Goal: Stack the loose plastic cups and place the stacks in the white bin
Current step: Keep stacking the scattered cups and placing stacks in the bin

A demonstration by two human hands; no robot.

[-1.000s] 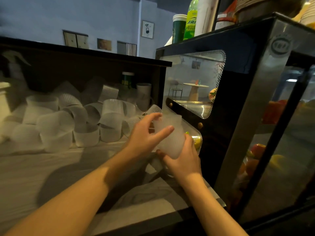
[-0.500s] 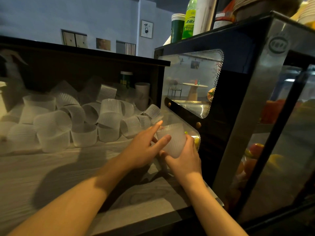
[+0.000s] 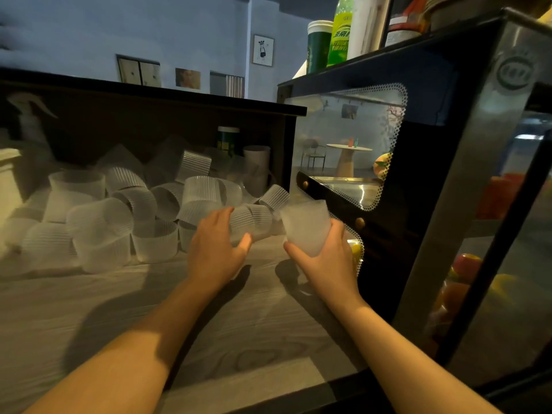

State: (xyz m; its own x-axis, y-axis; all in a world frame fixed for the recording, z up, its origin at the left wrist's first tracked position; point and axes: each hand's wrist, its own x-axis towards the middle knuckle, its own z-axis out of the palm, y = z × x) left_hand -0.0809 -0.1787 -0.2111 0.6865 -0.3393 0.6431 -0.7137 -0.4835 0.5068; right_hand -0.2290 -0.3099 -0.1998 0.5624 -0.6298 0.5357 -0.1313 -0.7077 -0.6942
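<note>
My right hand (image 3: 327, 264) grips a frosted plastic cup stack (image 3: 306, 227) upright, just left of the black display case. My left hand (image 3: 216, 249) reaches over a ribbed clear cup (image 3: 252, 221) lying on its side; its fingers curve round the cup and the thumb sits below it. Behind that cup, several loose ribbed plastic cups (image 3: 119, 210) lie heaped on the wooden counter (image 3: 149, 309), some upright, some tipped. A white bin edge (image 3: 7, 183) shows at the far left.
A black glass display case (image 3: 418, 189) with fruit inside stands close on the right. A dark back wall and shelf top (image 3: 149, 94) bound the counter behind the cups. A spray bottle (image 3: 28, 115) stands far left, a green-labelled jar (image 3: 227, 140) at the back.
My left hand left the cup stack in my right hand and moved left onto a ribbed cup lying on the counter. My right hand kept the stack, shifting slightly right.
</note>
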